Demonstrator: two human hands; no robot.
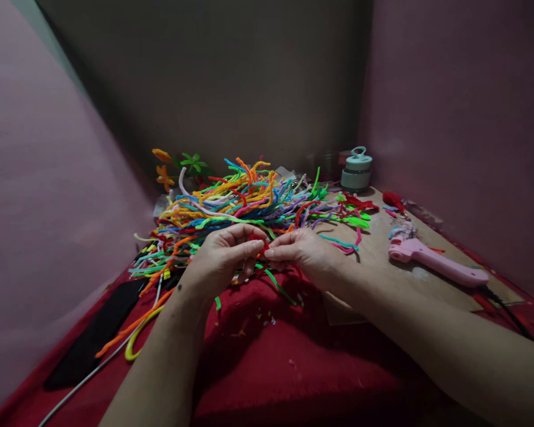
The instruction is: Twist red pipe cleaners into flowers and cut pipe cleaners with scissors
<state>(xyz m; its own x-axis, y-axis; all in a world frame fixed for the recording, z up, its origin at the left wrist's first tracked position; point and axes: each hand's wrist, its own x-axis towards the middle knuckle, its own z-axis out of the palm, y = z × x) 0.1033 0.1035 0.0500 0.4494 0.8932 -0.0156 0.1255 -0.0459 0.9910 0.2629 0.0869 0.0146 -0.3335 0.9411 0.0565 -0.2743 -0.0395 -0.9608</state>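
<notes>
The left hand and right hand pinched 1 red pipe cleaner between them, just before the pipe-cleaner pile, above the red cloth; fingertips set close to the bend would likely shape it neatly

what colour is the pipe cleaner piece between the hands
The pipe cleaner is red; the head view shows it best.

Left hand, right hand, pinching red pipe cleaner
</notes>
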